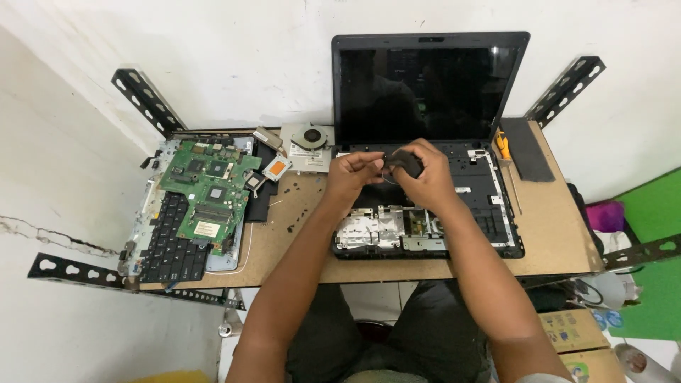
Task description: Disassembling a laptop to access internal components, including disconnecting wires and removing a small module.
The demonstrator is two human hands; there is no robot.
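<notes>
laptop point(425, 142) stands open at the back of the worktop point(553, 234), its dark screen upright against the white wall and its lower shell stripped of the keyboard, so metal plates and a black frame show inside. worktop is a brown board on black slotted brackets, set into a corner. on its left side lies a detached black keyboard point(169, 241) with a green motherboard point(209, 191) resting partly on top of it, both over a grey metal chassis piece. behind the motherboard, just left of the laptop's screen, sits a cooling fan point(310, 136) on a pale plate, with a small copper-faced heatsink part point(277, 167) near it. a flat dark grey pad point(528, 149) lies at the right rear corner, and a screwdriver point(505, 159) with an orange and yellow handle lies between it and the laptop. tiny black screws point(294, 209) are scattered on the bare board between the motherboard and the laptop.

both hands meet above the open shell, near the hinge. the right hand point(425, 181) has its grip closed around a small dark rounded part point(406, 163). the left hand point(351, 174) pinches narrowly at the same part's left edge, where a thin wire loops below.
</notes>
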